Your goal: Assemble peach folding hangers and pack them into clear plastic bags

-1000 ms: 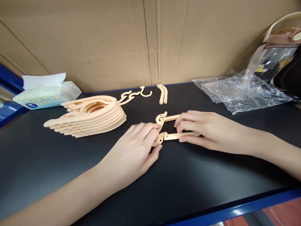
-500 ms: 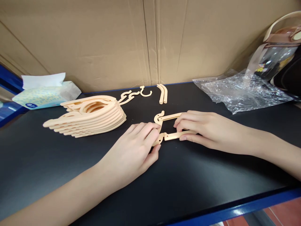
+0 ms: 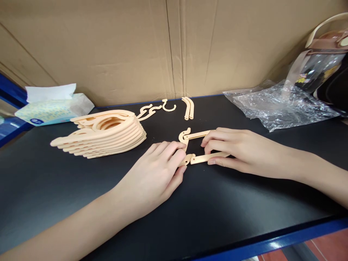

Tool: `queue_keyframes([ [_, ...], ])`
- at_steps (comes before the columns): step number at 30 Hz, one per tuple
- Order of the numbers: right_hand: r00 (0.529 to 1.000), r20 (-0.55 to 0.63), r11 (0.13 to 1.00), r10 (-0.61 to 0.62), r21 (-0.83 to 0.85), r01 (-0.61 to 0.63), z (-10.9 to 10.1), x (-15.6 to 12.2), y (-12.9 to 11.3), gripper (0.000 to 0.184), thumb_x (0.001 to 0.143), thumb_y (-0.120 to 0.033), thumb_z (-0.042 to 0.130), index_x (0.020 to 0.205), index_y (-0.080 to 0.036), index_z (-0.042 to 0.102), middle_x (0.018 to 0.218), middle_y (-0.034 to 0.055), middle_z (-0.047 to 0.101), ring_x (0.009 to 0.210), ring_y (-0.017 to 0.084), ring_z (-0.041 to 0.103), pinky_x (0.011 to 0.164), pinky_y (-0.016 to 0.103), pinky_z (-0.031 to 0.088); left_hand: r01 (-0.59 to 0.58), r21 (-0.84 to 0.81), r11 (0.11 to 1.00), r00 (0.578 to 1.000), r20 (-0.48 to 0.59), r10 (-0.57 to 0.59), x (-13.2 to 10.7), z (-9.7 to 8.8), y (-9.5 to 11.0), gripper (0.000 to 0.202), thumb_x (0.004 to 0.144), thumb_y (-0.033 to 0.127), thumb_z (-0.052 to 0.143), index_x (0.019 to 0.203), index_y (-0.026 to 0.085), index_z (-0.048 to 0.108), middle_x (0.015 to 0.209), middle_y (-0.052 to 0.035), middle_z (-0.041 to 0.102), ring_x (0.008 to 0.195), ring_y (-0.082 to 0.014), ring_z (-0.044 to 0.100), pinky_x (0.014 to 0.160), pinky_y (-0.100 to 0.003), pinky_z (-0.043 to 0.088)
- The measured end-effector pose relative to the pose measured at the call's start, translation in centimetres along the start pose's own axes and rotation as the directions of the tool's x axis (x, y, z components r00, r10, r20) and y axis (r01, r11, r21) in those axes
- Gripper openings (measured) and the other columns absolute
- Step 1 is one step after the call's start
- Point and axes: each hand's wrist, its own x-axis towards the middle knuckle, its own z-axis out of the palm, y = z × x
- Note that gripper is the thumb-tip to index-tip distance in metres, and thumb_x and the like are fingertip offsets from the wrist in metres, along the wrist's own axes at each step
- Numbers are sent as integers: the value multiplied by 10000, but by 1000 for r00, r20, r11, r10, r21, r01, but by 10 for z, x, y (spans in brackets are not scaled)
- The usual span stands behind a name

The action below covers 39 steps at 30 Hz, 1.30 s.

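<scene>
A cream plastic folding hanger (image 3: 199, 159) lies on the black tabletop between my hands, its two arms pointing right. My left hand (image 3: 163, 170) is closed on the hanger's left part, hiding much of it under the fingers. With bent fingers, my right hand (image 3: 233, 148) grips the two arms, the thumb at the near arm and the fingertips by the far one. The far ends of both arms are hidden beneath this hand. Behind lie a loose cream hook (image 3: 169, 107) and two slim curved pieces (image 3: 189, 108).
A stack of cream hanger parts (image 3: 108, 139) stands at left, with two more curved pieces (image 3: 149, 112) behind it. A tissue pack (image 3: 51, 108) is farther left. On the right are crinkled clear plastic (image 3: 272, 108) and a drink bottle (image 3: 320, 65). Cardboard (image 3: 122, 50) walls the back.
Almost nothing differs. The near arm's joint has shifted very slightly at the left fingers; both hands keep their places on the hanger.
</scene>
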Motion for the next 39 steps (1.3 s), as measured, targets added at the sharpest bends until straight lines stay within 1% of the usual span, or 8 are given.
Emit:
queue_keyframes([
  [3,1000,-3,1000,-3,-7,3,0,0,0,250,1010,-340,411,995,-197,616,1077,73,630,977,203,588,796,339,466,2,-7,1000,1000,9,-2,0,-1,0,178,972,157,383,912,156,550,1119,-119,625,936,-266,586,789,-431,490],
  [10,1000,3,1000,-3,-11,3,-1,1,-1,227,1005,-321,430,977,-188,613,1074,70,626,963,192,582,797,337,467,5,-20,1000,1000,11,-4,-2,0,0,179,974,164,379,913,158,548,1123,-120,623,937,-265,584,786,-436,490],
  [16,1000,0,1000,-8,-14,8,0,0,0,229,1007,-325,424,983,-196,612,1083,73,631,974,194,590,804,341,475,16,-16,1000,1000,-2,-16,-2,2,0,155,964,175,403,887,176,539,1114,-105,626,943,-252,590,785,-414,485],
  [21,1000,-1,1000,-11,-15,11,0,0,0,222,1005,-325,428,986,-202,611,1086,74,634,980,197,594,800,339,479,23,-48,999,1000,4,-23,-1,0,1,119,963,172,430,965,154,548,1096,-110,631,946,-262,590,781,-425,491],
  [25,1000,-6,1000,-14,-12,14,1,1,0,220,1007,-315,424,984,-195,608,1077,69,630,976,189,591,815,333,475,19,-51,999,1000,9,-18,-1,0,1,143,967,169,438,1036,139,560,1135,-110,625,972,-264,584,808,-432,488],
  [32,1000,1,1000,-7,-19,7,-1,-1,-1,212,1001,-307,442,988,-187,617,1090,63,625,979,187,586,815,331,467,10,-56,998,1000,10,-9,-2,1,0,197,983,182,428,1091,140,588,1184,-103,608,1007,-253,573,848,-427,473],
  [35,1000,1,1000,-10,-24,10,-1,-1,-1,212,1002,-307,442,979,-187,615,1089,62,625,977,186,584,825,330,465,7,-47,999,1000,4,-6,-1,1,0,203,986,177,410,1073,139,590,1175,-106,611,995,-255,575,836,-429,475],
  [39,1000,4,999,-7,-32,7,-1,-1,-2,211,1002,-302,443,975,-182,614,1084,59,625,965,183,582,821,332,466,9,-31,999,1000,3,-9,-1,0,1,199,973,141,381,994,146,578,1135,-107,621,972,-263,581,803,-430,482],
])
